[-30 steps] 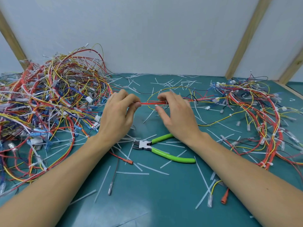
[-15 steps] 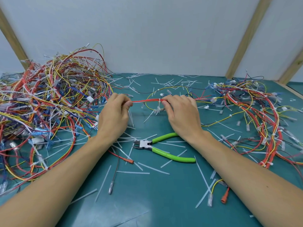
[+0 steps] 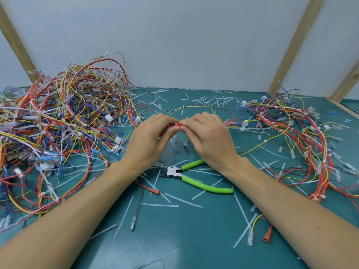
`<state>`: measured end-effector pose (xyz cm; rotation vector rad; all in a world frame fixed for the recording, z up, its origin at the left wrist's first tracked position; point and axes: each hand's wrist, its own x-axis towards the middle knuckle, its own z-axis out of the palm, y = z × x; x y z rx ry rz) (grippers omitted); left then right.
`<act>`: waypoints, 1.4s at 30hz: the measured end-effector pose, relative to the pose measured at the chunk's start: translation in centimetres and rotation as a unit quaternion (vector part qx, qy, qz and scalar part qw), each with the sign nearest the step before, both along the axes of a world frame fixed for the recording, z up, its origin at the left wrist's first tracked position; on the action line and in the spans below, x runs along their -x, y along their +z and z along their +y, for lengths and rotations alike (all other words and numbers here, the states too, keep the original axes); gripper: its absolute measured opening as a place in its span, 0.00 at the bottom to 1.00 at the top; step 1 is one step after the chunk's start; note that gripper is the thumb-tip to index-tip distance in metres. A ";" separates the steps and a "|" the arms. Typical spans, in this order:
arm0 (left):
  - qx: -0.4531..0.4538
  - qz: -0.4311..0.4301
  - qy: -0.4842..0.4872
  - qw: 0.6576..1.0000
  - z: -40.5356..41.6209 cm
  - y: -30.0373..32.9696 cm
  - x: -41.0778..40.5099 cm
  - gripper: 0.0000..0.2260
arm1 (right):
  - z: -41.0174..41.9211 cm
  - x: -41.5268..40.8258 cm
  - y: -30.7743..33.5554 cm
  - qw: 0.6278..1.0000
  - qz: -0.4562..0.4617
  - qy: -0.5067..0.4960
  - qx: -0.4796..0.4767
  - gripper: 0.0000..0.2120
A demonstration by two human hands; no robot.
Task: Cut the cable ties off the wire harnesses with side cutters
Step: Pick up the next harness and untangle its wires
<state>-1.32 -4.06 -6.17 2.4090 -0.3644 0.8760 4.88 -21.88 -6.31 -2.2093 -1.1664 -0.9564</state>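
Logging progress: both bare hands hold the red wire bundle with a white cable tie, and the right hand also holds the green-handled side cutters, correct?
Not quite. The green-handled side cutters lie on the teal table, untouched, in the head view. Left hand and right hand hold only the red wire bundle.

No legible text, label or number on anything here.

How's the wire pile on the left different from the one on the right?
The left pile is bigger and heaped high against the wall; the right pile is smaller and lies flatter, more spread out. The left pile shows plenty of blue wires, the right pile few. Both are mostly red and yellow, with white ties.
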 end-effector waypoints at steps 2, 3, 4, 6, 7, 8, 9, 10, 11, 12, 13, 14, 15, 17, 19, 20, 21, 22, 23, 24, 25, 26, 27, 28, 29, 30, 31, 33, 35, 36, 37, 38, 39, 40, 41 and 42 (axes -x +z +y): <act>0.013 -0.026 0.024 0.999 0.0 0.0 -0.1 0.06 | 0.1 -0.1 -0.1 0.999 0.035 -0.015 -0.008 0.09; 0.028 -0.033 0.045 0.998 0.0 -0.1 -0.2 0.05 | 0.1 -0.3 -0.2 0.998 0.051 -0.031 -0.011 0.08; 0.050 -0.031 0.070 0.996 0.1 -0.2 -0.2 0.05 | 0.0 -0.5 -0.2 0.997 0.062 -0.051 -0.016 0.09; 0.100 -0.018 0.124 0.987 0.6 -0.5 -0.2 0.07 | -0.5 -0.9 -0.1 0.992 0.080 -0.079 -0.057 0.12; 0.117 -0.012 0.147 0.982 0.9 -0.7 -0.3 0.08 | -0.9 -1.4 0.1 0.987 0.093 -0.092 -0.094 0.12; 0.127 -0.006 0.166 0.978 1.2 -0.9 -0.3 0.09 | -1.3 -1.9 0.3 0.979 0.110 -0.112 -0.129 0.11; 0.131 0.000 0.179 0.975 1.3 -0.9 -0.3 0.09 | -2.1 -2.8 0.4 0.967 0.138 -0.145 -0.156 0.09; 0.133 0.006 0.187 0.973 1.4 -0.9 -0.3 0.10 | -3.1 -4.0 0.4 0.948 0.186 -0.192 -0.172 0.07; 0.132 0.009 0.192 0.972 1.3 -0.9 -0.3 0.10 | -4.3 -5.2 0.4 0.919 0.251 -0.242 -0.184 0.09; 0.133 0.009 0.195 0.972 1.3 -0.8 -0.4 0.10 | -5.7 -6.5 0.2 0.884 0.317 -0.283 -0.194 0.12; 0.137 0.005 0.201 0.970 1.3 -0.7 -0.4 0.10 | -7.2 -7.7 0.1 0.852 0.367 -0.312 -0.207 0.15; 0.145 0.001 0.209 0.967 1.4 -0.7 -0.4 0.10 | -8.5 -8.8 -0.1 0.827 0.390 -0.333 -0.229 0.16; 0.157 -0.005 0.216 0.964 1.7 -0.6 -0.5 0.10 | -9.5 -9.6 -0.1 0.806 0.392 -0.358 -0.262 0.17; 0.183 -0.017 0.217 0.959 2.4 -0.6 -0.5 0.10 | -10.9 -10.9 0.1 0.756 0.364 -0.389 -0.380 0.21; 0.198 -0.027 0.214 0.956 2.7 -0.6 -0.5 0.09 | -11.7 -11.6 0.3 0.719 0.350 -0.397 -0.451 0.28; 0.198 -0.029 0.212 0.957 2.7 -0.6 -0.5 0.09 | -12.0 -11.8 0.3 0.711 0.357 -0.393 -0.460 0.30; 0.194 -0.028 0.208 0.958 2.5 -0.6 -0.5 0.09 | -12.1 -12.1 0.2 0.706 0.369 -0.383 -0.467 0.31; 0.190 -0.025 0.204 0.960 2.3 -0.6 -0.5 0.09 | -12.2 -12.2 0.1 0.701 0.383 -0.375 -0.471 0.31; 0.188 -0.024 0.201 0.961 2.1 -0.6 -0.5 0.09 | -12.3 -12.4 0.0 0.698 0.391 -0.373 -0.470 0.30; 0.185 -0.024 0.198 0.962 2.0 -0.6 -0.4 0.09 | -12.3 -12.5 0.1 0.699 0.398 -0.376 -0.460 0.30; 0.182 -0.023 0.196 0.963 2.0 -0.6 -0.4 0.10 | -12.2 -12.5 0.3 0.705 0.408 -0.376 -0.443 0.31; 0.178 -0.023 0.193 0.965 2.0 -0.6 -0.4 0.10 | -12.0 -12.4 0.7 0.714 0.423 -0.365 -0.423 0.31; 0.175 -0.022 0.188 0.966 2.0 -0.6 -0.3 0.11 | -11.6 -12.3 1.4 0.727 0.440 -0.342 -0.402 0.30; 0.174 -0.023 0.180 0.968 1.9 -0.5 -0.3 0.11 | -11.0 -12.0 2.1 0.741 0.457 -0.316 -0.377 0.29; 0.172 -0.024 0.172 0.970 1.9 -0.5 -0.2 0.11 | -10.3 -11.7 2.8 0.758 0.462 -0.298 -0.351 0.28; 0.169 -0.025 0.168 0.971 1.9 -0.5 -0.2 0.10 | -9.5 -11.1 3.5 0.779 0.452 -0.291 -0.323 0.29; 0.164 -0.023 0.164 0.972 1.8 -0.5 -0.2 0.10 | -8.6 -10.3 4.1 0.803 0.428 -0.289 -0.297 0.29; 0.158 -0.016 0.144 0.977 1.8 -0.7 -0.3 0.10 | -6.3 -7.9 5.2 0.863 0.364 -0.238 -0.259 0.28; 0.156 -0.006 0.111 0.982 1.8 -0.8 -0.4 0.10 | -3.4 -5.2 5.3 0.922 0.319 -0.102 -0.194 0.24; 0.153 -0.001 0.094 0.984 1.8 -0.9 -0.4 0.09 | -2.1 -4.0 4.7 0.939 0.309 -0.043 -0.143 0.22; 0.148 0.002 0.079 0.986 1.8 -0.9 -0.4 0.08 | -0.9 -3.0 3.8 0.951 0.295 -0.007 -0.088 0.20; 0.142 0.002 0.065 0.988 1.8 -0.9 -0.4 0.07 | -0.1 -2.3 2.8 0.961 0.274 0.011 -0.041 0.19; 0.136 0.000 0.051 0.989 1.8 -0.9 -0.4 0.06 | 0.4 -1.9 1.7 0.969 0.245 0.014 -0.010 0.16; 0.130 -0.002 0.038 0.991 1.9 -0.9 -0.4 0.06 | 0.6 -1.7 0.9 0.977 0.214 0.012 0.006 0.12; 0.124 -0.004 0.028 0.992 1.9 -0.8 -0.5 0.06 | 0.5 -1.6 0.4 0.982 0.190 0.013 0.008 0.09; 0.119 -0.004 0.020 0.993 1.9 -0.8 -0.6 0.06 | 0.2 -1.8 0.3 0.985 0.171 0.013 0.005 0.06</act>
